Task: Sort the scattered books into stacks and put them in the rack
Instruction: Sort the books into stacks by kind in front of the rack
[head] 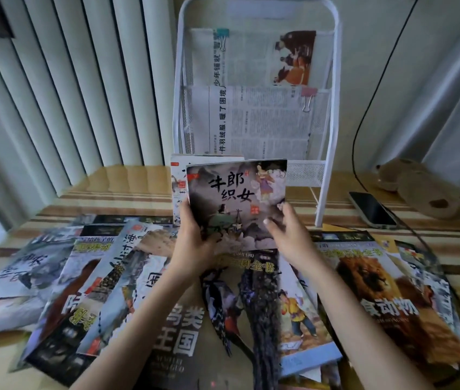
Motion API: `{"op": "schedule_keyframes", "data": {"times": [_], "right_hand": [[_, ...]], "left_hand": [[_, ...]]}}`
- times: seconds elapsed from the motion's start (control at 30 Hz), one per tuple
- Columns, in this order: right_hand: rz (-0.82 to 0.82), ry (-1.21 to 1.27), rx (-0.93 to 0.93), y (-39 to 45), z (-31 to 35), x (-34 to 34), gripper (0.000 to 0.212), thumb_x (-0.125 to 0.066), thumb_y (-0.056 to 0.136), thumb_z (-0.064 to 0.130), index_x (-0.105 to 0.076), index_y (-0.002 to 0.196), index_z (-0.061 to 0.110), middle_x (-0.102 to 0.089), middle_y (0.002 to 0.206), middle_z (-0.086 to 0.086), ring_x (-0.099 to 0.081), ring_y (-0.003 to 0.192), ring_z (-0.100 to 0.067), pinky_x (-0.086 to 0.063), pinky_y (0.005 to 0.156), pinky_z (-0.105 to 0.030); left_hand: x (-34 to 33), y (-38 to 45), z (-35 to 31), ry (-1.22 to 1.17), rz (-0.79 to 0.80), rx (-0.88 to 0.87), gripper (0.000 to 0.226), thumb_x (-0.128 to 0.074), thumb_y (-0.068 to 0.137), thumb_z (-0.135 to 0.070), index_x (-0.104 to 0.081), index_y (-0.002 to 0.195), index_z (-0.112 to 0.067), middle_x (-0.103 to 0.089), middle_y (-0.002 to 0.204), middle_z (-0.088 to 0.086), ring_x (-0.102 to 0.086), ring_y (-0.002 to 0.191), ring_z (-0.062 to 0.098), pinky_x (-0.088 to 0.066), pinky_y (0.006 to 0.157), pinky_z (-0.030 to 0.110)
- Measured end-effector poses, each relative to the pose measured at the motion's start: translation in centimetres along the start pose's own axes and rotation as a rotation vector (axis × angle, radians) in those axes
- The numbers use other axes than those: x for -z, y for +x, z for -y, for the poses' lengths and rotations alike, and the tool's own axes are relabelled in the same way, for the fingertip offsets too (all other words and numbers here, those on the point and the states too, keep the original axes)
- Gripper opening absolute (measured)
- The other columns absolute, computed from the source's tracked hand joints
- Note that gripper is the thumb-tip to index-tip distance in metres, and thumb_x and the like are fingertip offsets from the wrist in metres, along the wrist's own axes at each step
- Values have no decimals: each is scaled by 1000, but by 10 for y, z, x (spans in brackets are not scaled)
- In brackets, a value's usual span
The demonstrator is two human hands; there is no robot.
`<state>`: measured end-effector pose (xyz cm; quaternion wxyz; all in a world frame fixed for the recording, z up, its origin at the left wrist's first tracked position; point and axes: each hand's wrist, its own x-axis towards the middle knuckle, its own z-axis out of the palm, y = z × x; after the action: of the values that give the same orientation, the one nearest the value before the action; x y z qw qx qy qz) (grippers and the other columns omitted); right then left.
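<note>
Both hands (240, 235) hold a glossy square book (237, 198).

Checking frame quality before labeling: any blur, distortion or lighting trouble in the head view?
Head view: wide-angle bending curves the rack and the blinds; the scattered books toward the lower left corner are smeared; the book held up is fairly sharp, title readable; light is dim and bluish, the newspapers in the rack look washed out; the right hand is slightly soft.
</note>
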<state>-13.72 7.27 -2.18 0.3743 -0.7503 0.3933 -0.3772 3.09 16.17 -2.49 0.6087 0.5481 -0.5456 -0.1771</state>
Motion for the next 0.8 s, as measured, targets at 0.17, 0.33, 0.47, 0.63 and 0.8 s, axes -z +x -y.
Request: {"op": "schedule_keyframes", "data": {"times": [0.17, 0.33, 0.47, 0.63, 0.8], "right_hand": [[-152, -141, 142, 50, 24, -25, 14, -54, 94, 13, -51, 108, 11, -58, 92, 14, -55, 79, 4, -39, 62, -5], [-116, -381, 39, 88, -10, -69, 24, -57, 92, 21, -54, 113, 10, -63, 108, -7, -61, 97, -22, -49, 79, -31], [-128, -571, -40, 84, -32, -80, 36, -54, 94, 28, -45, 124, 10, -55, 110, -14, -58, 98, -30, -48, 74, -34], [-231, -614, -56, 83, -28, -82, 47, -62, 88, 33, -38, 118, 6, -58, 98, -14, -60, 77, -24, -41, 52, -28], [-388, -620, 137, 72, -7, -73, 25, -55, 92, 29, -42, 98, 9, -56, 77, -6, -54, 58, -19, -36, 41, -25]], "left_hand": [[26, 65, 13, 348, -221, -32, 74, -56, 78, 13, -23, 142, -7, -35, 118, 6, -36, 106, 16, -31, 96, 25], [33, 72, 68, 522, -247, 180, 87, -61, 79, 7, -14, 150, -11, -34, 128, 20, -39, 111, 28, -30, 102, 34], [26, 70, 93, 870, -68, 384, 74, -50, 86, -3, -11, 149, -4, -44, 129, 25, -45, 115, 40, -36, 95, 43], [22, 67, 85, 844, -68, 396, 79, -47, 85, 0, 1, 148, 3, -39, 138, 25, -40, 125, 40, -33, 101, 44], [27, 56, 52, 718, -241, 288, 76, -40, 85, 6, 1, 149, 0, -27, 147, 22, -25, 132, 36, -23, 110, 42]]}}
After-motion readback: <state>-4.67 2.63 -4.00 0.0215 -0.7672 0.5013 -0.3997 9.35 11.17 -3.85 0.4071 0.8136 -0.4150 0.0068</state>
